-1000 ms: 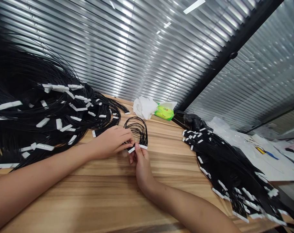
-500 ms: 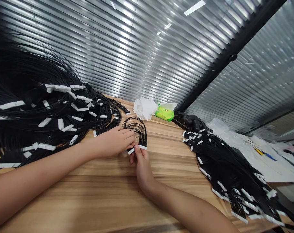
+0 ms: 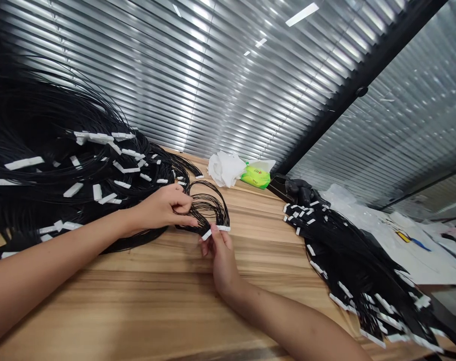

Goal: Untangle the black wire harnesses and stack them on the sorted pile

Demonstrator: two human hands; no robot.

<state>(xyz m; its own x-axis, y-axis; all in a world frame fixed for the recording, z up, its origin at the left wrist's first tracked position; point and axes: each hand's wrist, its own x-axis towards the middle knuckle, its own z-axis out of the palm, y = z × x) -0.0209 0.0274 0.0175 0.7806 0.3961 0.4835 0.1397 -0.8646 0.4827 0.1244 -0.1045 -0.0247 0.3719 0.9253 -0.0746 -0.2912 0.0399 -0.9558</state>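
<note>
My right hand pinches the white connectors of a black wire harness between thumb and fingers. Two white connector ends meet there at an angle, and the thin black wires loop up and back from them onto the table. Left of the connectors is my left hand, its fingers bent and its thumb stretched out apart from them toward the wires. Nothing shows in its grasp. Beneath and behind it lies a large pile of black wire harnesses with white connectors.
On the right of the wooden table a second heap of harnesses hangs toward the edge. Crumpled white tissue and a green tissue pack lie against the slatted wall. Yellow-and-blue cutters rest on a white surface farther right.
My left hand has drawn back left from the connectors, and its thumb has parted from its fingers. My right hand keeps its pinch almost in place.
</note>
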